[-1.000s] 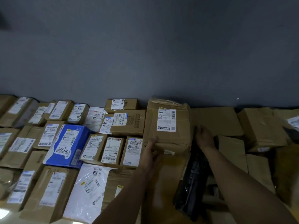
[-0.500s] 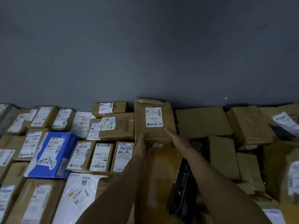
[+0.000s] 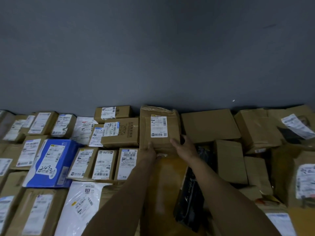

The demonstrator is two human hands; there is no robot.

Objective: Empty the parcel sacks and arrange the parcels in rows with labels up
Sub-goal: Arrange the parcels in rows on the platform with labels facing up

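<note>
Left hand (image 3: 150,149) and right hand (image 3: 185,148) hold a brown parcel (image 3: 159,128), label up, at the far end of rows of parcels
Nearest, a white mailer bag (image 3: 80,206) lies left of the forearms and a black bag (image 3: 192,193) right; beyond, the left hand grips the parcel's near left corner and the right hand clasps its near right corner, thumb on top; the parcel sits just beside a labelled box (image 3: 122,133) on its left and a plain box (image 3: 209,125) on its right, against a grey wall (image 3: 153,48)
</note>
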